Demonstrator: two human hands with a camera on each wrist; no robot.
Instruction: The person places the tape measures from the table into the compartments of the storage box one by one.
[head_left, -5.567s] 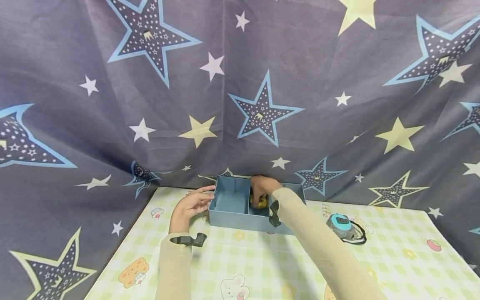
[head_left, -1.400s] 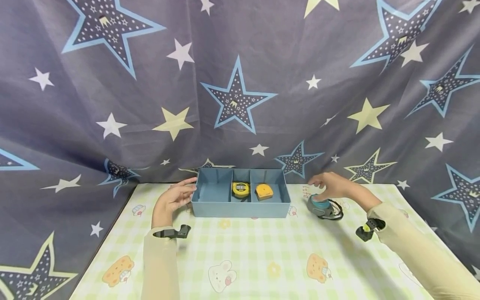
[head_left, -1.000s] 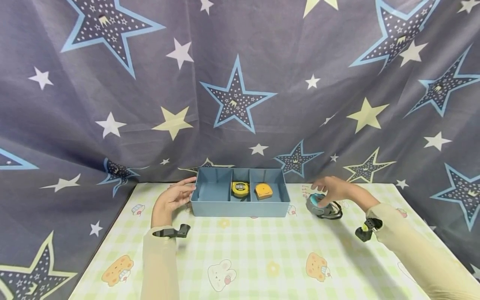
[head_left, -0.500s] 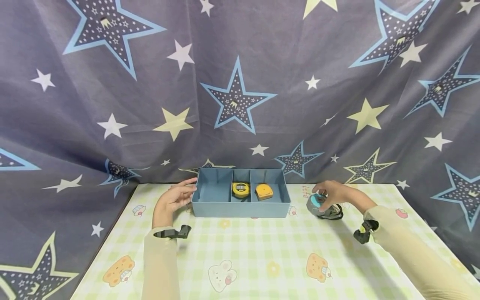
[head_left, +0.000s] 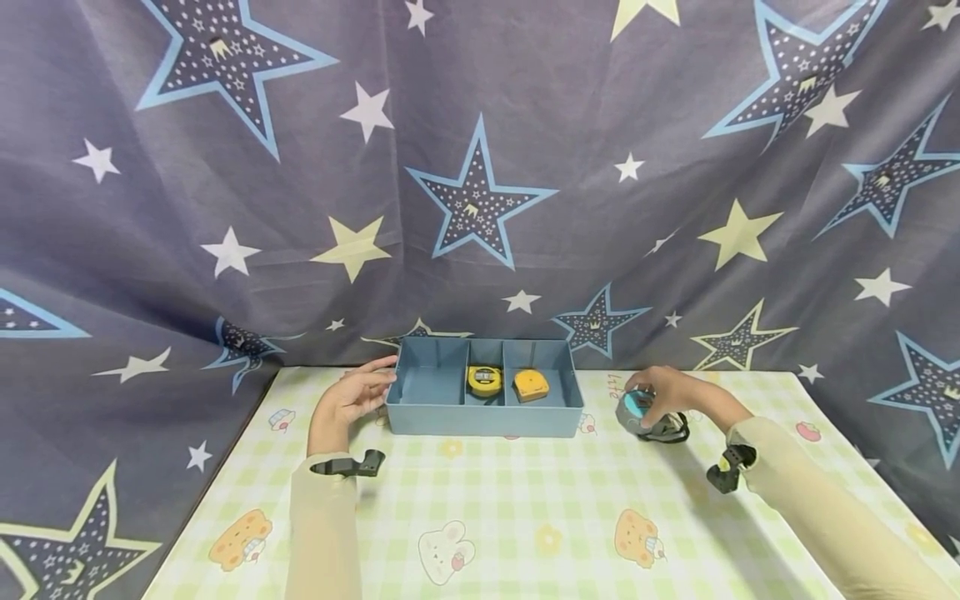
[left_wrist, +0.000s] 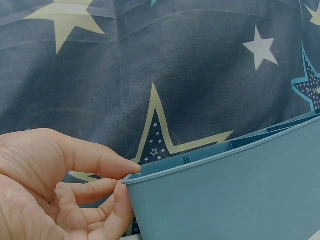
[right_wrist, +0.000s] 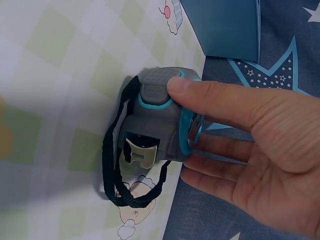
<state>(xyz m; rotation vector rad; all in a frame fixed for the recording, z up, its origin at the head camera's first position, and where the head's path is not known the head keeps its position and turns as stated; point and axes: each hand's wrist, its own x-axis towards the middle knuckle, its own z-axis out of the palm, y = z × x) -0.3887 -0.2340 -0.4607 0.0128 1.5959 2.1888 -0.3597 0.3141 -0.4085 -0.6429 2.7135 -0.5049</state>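
Note:
My left hand [head_left: 348, 404] pinches the left end of a blue three-compartment storage box [head_left: 483, 422]; in the left wrist view the thumb lies on the rim's corner and curled fingers touch the outside wall. To the box's right, my right hand [head_left: 678, 393] grips a grey and turquoise tape measure [right_wrist: 159, 122] resting on the table. Its thumb presses one side and the fingers reach round the other; a black wrist strap [right_wrist: 109, 160] loops from it. A yellow tape measure [head_left: 484, 380] lies in the middle compartment, an orange-yellow tape measure [head_left: 531, 384] in the right one.
A pale green checked cloth with cartoon prints covers the table [head_left: 517, 500]. Close behind the box hangs a dark curtain [head_left: 480, 308] with stars. The box's left compartment [head_left: 433, 385] shows its bare floor.
My right hand has left the yellow tape measure in the middle compartment, moved right and settled lower round the grey one. The left hand stays at the box. The head view has shifted.

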